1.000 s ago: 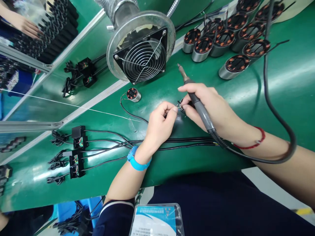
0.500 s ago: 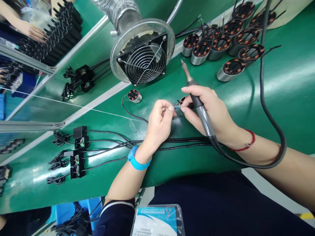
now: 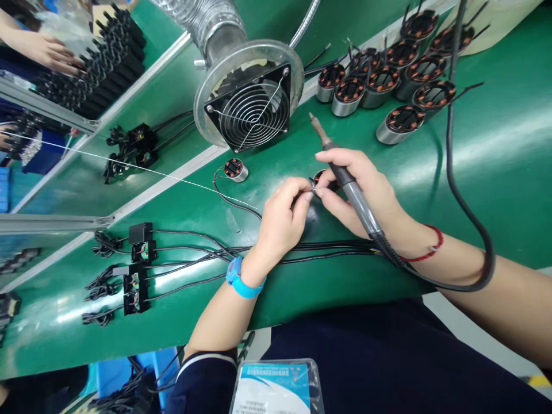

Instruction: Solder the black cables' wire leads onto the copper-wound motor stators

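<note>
Glossy bench point(image 3: 422, 192), tapered soldering iron point(image 3: 356, 196)

A soldering iron point(image 3: 357, 200) slants near, apparently, thin wires point(image 3: 313, 186).

A white-trimmed navy shirt point(image 3: 366, 351) was worn with a blue wristband point(image 3: 245, 284), a red bracelet point(image 3: 434, 249) and a blue-and-white badge point(image 3: 273, 391).

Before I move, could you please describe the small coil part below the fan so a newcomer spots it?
Find the caged fan at the green bench. Just below it in view sits a small silver-sided coil part. Unlike the crowded cluster at right, it stands alone, its dark cable running toward the left hand.
</note>
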`<state>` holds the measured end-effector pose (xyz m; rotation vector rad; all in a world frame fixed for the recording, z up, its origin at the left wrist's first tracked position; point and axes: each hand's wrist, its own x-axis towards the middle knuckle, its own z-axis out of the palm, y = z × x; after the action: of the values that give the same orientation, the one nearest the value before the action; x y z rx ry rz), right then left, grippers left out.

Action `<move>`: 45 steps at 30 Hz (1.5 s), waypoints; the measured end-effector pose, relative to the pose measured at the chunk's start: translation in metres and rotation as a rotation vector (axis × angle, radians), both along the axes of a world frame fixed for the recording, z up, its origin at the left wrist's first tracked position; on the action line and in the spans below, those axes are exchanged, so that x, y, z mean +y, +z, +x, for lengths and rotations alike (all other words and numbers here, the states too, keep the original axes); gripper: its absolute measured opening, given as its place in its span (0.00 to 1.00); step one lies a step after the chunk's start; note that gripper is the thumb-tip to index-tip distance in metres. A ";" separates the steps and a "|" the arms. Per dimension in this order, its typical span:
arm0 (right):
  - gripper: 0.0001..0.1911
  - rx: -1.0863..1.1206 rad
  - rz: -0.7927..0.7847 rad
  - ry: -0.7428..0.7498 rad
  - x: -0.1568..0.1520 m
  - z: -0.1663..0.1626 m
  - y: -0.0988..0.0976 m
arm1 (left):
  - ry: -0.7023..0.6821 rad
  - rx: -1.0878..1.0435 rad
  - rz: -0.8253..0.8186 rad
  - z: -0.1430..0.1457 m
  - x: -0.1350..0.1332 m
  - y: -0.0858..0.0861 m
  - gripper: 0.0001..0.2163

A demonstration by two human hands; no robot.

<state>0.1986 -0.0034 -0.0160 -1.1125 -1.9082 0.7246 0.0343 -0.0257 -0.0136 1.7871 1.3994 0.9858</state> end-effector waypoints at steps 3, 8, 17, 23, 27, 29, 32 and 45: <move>0.21 -0.050 0.043 0.013 0.000 0.004 -0.002 | 0.006 0.038 -0.003 0.000 0.001 0.002 0.05; 0.26 -0.129 0.184 0.055 0.004 0.011 -0.011 | 0.061 0.040 -0.042 0.002 0.002 0.002 0.05; 0.25 -0.175 0.172 0.199 0.009 0.018 -0.008 | 0.119 0.002 -0.072 0.003 0.002 -0.005 0.06; 0.20 -0.164 0.125 0.066 0.014 0.009 -0.012 | 0.130 -0.075 -0.056 0.005 0.000 -0.010 0.04; 0.23 -0.110 0.155 0.060 0.009 0.015 -0.008 | 0.132 -0.094 -0.035 0.007 -0.001 -0.014 0.04; 0.22 -0.069 0.169 0.015 0.001 0.022 0.001 | 0.134 -0.075 -0.009 0.008 -0.001 -0.015 0.05; 0.19 -0.070 0.145 -0.084 -0.015 0.032 0.015 | 0.142 -0.006 0.032 0.009 -0.001 -0.016 0.05; 0.07 0.012 0.262 0.044 -0.043 0.049 0.000 | 0.135 0.099 0.121 0.010 -0.002 -0.017 0.06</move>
<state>0.2473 -0.0459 -0.0157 -0.9031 -1.9569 0.4861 0.0441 -0.0277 -0.0306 1.8711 1.5681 1.0847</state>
